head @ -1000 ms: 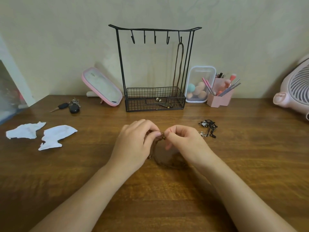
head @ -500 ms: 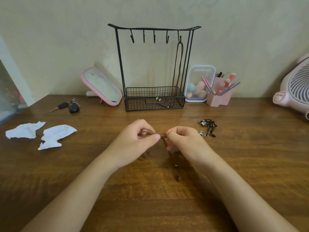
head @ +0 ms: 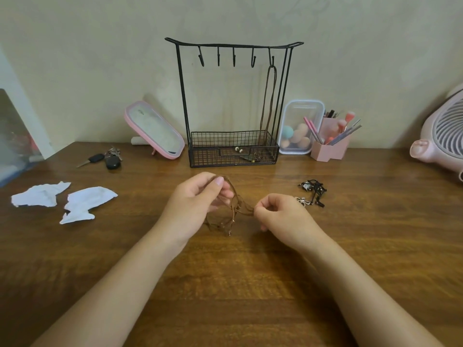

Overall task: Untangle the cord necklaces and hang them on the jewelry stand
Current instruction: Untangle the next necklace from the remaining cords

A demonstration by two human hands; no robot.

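Several thin brown cords (head: 235, 207) form the tangle. They look light, limp and apt to snag on each other, so they probably want gentle teasing of single strands close to the knot, not a hard tug. The small metal ends dangling at the bottom could also catch. The tangle hangs between the two hands over the wooden surface (head: 250, 284), in front of the jewelry stand (head: 182, 96); whether its lowest ends touch the wood cannot be told. The left hand (head: 198, 204) is raised, its thumb and curled fingers (head: 226, 194) pinching a loop at the top. The right hand (head: 280, 214), lower and just beside it, pinches a few strands at its fingertips where they run out of the knot. The cords stretch in a short span from one pinch to the other. One brown necklace (head: 269, 96) already hangs from the stand's rightmost hook, and a bundle of black cords (head: 314, 191) lies near the right hand, apart from it.
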